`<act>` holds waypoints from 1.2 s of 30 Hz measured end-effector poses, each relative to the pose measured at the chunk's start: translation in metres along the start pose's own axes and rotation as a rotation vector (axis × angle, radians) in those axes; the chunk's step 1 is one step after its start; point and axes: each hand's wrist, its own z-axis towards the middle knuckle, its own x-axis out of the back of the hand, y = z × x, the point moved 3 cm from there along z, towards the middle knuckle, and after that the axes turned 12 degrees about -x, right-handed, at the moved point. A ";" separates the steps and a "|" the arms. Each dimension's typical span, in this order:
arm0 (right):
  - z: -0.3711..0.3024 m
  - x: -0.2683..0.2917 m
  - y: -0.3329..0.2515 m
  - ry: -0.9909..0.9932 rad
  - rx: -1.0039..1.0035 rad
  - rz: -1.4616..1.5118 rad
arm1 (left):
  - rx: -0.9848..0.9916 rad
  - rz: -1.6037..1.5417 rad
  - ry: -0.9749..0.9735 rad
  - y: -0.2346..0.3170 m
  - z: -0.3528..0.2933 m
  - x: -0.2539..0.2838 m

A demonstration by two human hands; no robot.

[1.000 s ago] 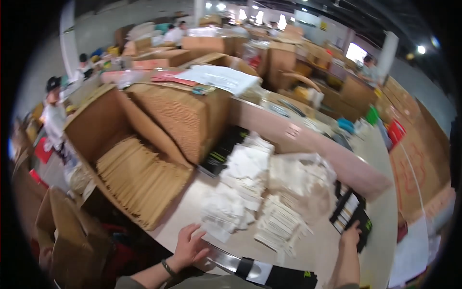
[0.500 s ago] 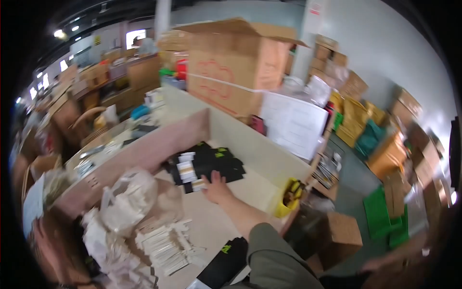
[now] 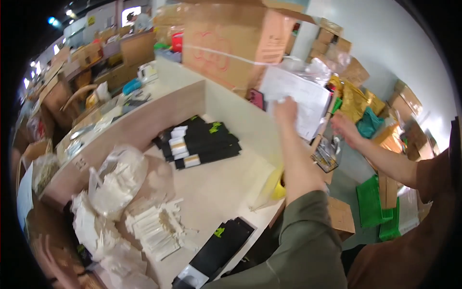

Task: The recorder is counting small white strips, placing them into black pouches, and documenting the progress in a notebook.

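Note:
My right hand is stretched out over a white sheet that leans behind the table's low wall. Its fingers look curled around something pale, too blurred to make out. At the dim lower left edge, my left hand has its fingers spread and holds nothing visible. Between the hands, flat black items with green prints and white paper bands lie stacked at the table's back corner. Another black stack with a green print lies at the front edge. A heap of narrow white strips is left of it.
White plastic bags bulge along the table's left side by a partition. Behind stands a large open carton. A yellow pouch sits at the right edge. At right, another person's bare arm reaches in, near floor boxes.
My right hand has left the black stack and moved up and right to the white sheet. Another person's arm has come in from the right. The view has shifted slightly.

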 end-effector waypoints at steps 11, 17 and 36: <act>-0.317 0.046 -0.049 -1.184 0.953 -0.175 | 0.300 -0.724 -0.412 0.240 -0.134 0.048; -0.297 -0.050 -0.066 -0.753 0.466 -0.253 | 0.603 -0.719 -0.231 0.259 -0.202 0.041; -0.220 -0.219 -0.119 -0.658 0.337 -0.195 | 0.599 -0.352 -0.311 0.263 -0.241 0.025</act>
